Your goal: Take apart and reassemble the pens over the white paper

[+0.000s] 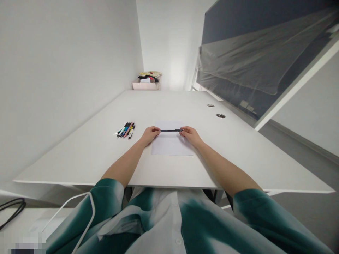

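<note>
A dark pen [169,130] with a clip near its right end lies level between my hands, over the upper part of a white sheet of paper [172,146]. Its left end is pinched by the fingers of my left hand [150,134]. At the other end, the fingertips of my right hand [192,135] are closed on the clip end. I cannot tell whether the pen touches the paper. Off to the left of my left hand lies a bunch of several pens [126,129] in different colours.
All this is on a long white table [106,155], with a wall along its left. Two round metal-rimmed holes [220,115] are set in its right side. A pale bin [144,86] with folded cloth stands beyond the far edge. A dark panel [238,60] under plastic film stands at right.
</note>
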The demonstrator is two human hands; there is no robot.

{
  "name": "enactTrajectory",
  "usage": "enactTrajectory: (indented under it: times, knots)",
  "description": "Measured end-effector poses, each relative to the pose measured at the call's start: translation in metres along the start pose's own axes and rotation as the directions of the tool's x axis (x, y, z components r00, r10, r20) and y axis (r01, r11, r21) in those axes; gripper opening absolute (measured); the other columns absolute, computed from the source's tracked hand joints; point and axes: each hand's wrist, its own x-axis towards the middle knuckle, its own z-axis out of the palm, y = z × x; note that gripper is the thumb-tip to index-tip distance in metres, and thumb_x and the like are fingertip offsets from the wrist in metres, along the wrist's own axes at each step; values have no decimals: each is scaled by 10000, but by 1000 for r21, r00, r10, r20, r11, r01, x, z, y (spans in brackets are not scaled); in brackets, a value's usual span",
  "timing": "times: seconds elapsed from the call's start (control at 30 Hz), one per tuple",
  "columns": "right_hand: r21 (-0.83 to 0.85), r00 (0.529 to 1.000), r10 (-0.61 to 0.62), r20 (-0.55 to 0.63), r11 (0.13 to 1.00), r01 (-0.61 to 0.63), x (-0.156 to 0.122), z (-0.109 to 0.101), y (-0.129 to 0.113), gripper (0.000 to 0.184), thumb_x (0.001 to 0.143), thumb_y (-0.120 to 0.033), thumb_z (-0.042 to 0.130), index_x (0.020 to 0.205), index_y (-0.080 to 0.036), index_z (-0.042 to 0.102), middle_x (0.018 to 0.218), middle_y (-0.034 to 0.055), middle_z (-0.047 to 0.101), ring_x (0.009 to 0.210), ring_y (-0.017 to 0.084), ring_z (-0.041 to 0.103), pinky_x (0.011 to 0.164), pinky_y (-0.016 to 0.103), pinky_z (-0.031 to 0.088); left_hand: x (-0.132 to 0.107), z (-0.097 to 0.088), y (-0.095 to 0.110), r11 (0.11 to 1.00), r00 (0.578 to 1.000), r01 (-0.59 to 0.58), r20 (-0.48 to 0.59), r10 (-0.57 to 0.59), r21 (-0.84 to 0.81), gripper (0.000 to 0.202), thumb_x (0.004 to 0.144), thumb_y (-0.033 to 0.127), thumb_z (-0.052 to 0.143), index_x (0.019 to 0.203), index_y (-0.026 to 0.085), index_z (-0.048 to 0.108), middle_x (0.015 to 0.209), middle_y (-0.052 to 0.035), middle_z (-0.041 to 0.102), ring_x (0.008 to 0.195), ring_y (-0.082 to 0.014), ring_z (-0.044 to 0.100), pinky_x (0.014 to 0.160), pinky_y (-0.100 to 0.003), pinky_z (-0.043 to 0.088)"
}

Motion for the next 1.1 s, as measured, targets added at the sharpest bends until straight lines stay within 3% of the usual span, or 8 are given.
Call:
enactTrajectory:
  times: [0.63, 1.1]
  knots:
    - [8, 998, 50, -25, 999, -49, -4, 3, -9, 176, 724, -201, 698, 894, -183, 654, 746, 33, 719, 731, 158, 670, 812, 332, 548, 0, 1, 0, 1000, 1000, 15, -13, -14, 19, 192, 635, 251, 713, 784, 135, 680, 636, -5, 624, 574, -105, 504, 587, -260, 376]
    - [-29, 998, 62, -20, 998, -63, -2, 2, -8, 160, 740, -237, 706, 882, -182, 659, 759, 37, 720, 736, 158, 671, 817, 334, 552, -1, 1, 3, 1000, 1000, 18, -9, -18, -3, 206, 628, 286, 725, 763, 139, 672, 668, -14, 643, 588, -106, 513, 599, -259, 386]
